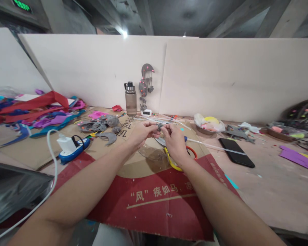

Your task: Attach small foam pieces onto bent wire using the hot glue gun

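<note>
My left hand [144, 133] and my right hand [173, 136] meet above the cardboard sheet [154, 208], fingertips pinched on a small grey felt piece [159, 126]. Its exact shape is too small to make out. Beneath and beside my right hand lie scissors with yellow handles [172, 164], and a red-orange handle loop [192, 152] shows just right of my wrist. A grey felt crescent [108, 137] rests left of my hands, near a ball of grey yarn [113, 121] and a heap of grey felt pieces [92, 125].
A water bottle [130, 100] stands by the white board, next to a hanging grey moon ornament [146, 82]. At left are a blue power strip [74, 152] with a white cable and coloured felt strips [48, 102]. A black phone [236, 152] and a bagged bowl [209, 124] lie right.
</note>
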The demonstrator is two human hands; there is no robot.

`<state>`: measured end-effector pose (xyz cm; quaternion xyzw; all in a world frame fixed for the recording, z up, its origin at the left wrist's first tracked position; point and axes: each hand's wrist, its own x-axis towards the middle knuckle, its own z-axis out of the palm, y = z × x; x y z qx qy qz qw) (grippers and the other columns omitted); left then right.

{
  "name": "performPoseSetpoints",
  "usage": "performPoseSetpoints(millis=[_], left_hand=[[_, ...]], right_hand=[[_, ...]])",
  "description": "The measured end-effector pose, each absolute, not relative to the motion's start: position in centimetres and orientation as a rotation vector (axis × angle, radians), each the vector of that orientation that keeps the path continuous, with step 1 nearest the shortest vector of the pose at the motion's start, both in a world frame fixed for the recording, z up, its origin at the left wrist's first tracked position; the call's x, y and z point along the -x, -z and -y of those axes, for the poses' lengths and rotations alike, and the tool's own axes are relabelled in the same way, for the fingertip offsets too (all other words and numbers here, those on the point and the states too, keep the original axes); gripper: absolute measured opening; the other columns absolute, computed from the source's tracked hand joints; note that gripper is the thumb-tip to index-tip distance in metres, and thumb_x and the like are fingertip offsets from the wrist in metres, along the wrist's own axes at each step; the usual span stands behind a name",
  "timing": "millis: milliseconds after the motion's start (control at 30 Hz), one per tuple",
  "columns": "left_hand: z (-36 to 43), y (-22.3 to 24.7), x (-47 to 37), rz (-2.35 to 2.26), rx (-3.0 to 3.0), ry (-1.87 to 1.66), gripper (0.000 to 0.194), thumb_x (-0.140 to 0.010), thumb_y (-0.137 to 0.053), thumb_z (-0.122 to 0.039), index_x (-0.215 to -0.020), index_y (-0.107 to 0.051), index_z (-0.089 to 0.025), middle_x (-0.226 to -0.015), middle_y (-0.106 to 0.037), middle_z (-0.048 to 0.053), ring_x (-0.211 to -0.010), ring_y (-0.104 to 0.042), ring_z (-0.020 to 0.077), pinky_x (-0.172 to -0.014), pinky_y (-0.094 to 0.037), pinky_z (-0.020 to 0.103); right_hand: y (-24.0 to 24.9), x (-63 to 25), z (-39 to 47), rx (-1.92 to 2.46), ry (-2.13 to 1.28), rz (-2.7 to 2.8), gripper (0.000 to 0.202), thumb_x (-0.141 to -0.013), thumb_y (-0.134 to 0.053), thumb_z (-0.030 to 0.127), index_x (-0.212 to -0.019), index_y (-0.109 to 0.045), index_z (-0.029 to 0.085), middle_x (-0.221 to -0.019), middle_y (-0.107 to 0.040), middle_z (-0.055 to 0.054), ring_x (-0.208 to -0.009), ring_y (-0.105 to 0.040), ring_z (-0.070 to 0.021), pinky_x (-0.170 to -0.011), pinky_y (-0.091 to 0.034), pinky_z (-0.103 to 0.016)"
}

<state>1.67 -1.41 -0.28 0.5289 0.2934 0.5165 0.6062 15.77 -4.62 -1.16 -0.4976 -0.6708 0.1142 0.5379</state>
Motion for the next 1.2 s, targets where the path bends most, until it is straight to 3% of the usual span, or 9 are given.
performPoseSetpoints(millis=[533,1200], left_hand=[[1.53,0.17,-1.69,-0.646,-1.232,-1.201,0.018,-0.073,-0.073,-0.025,-0.073,-0.063,-0.010,-0.067,-0.066,0.005,-0.055,-0.061,0.0095,-0.057,-0.052,0.023],[1.42,0.27,-1.67,-0.578,-1.217,-1.204,0.017,-0.071,-0.073,-0.023,-0.075,-0.063,-0.011,-0.069,-0.065,0.003,-0.060,-0.061,0.0099,-0.060,-0.050,0.023]], right_hand=[[0.88,-15.81,5.31,1.212,0.065,1.763,0.009,-0.087,-0.048,0.021,-0.081,-0.055,0.020,-0.086,-0.059,-0.006,-0.081,-0.052,-0.0201,-0.074,-0.039,-0.032],[0.70,-15.93,5.50,1.196,0.016,1.738,0.008,-0.085,-0.050,0.020,-0.080,-0.056,0.020,-0.082,-0.059,-0.005,-0.076,-0.052,-0.0183,-0.070,-0.040,-0.030]])
